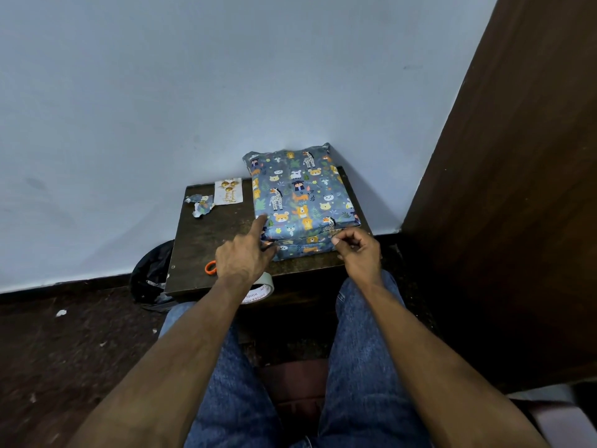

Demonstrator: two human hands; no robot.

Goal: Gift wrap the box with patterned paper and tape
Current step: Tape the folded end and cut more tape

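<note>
**Near end flap being closed on the wrapped box**

Box [303, 195] sat on the small dark table [206, 240], far end against the wall, already covered in animal-print paper [290, 189]. Only the near end looked unfinished: the flap [303, 245] there was folded down but a seam still showed.

Left hand [242, 257] had the index finger out straight, tip pressing the box's near-left top corner; other fingers loosely curled against the near end, holding nothing that I could see. Right hand [357, 250] had a narrow grip, thumb and fingertips pinching at the near-right corner of the paper; whether a bit of tape was in the pinch was too small to tell.

Tape roll [258, 291] lay at the table's near edge, partly under the left wrist. Scissors [210, 267], only an orange handle showing, just left of that hand. Paper scraps [202, 203] and a birthday tag [228, 191] sat at the far left, well apart from the box.

To do this step well, likely: keep the left finger pinning the corner so the paper stays taut, pull the right corner fold flat and sharp against the box end, then tape across the seam. Slack there would leave a puffy corner.
</note>
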